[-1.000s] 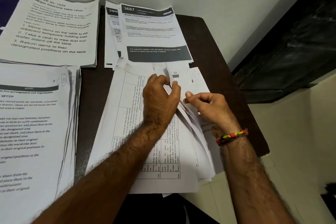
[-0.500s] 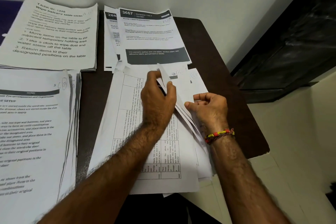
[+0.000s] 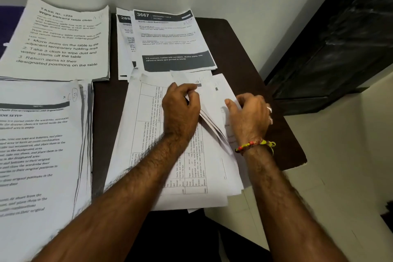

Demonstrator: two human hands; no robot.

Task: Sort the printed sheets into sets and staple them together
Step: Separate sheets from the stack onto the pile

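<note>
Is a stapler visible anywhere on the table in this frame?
No: the table shows only paper stacks, and both the left hand and right hand are on sheets.

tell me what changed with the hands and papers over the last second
The right hand slid right across the fanned sheets, away from the left hand. The corner the left hand's grip had lifted half a second ago has dropped back lower. The left hand still pinches those sheets; the other stacks stayed put.
</note>
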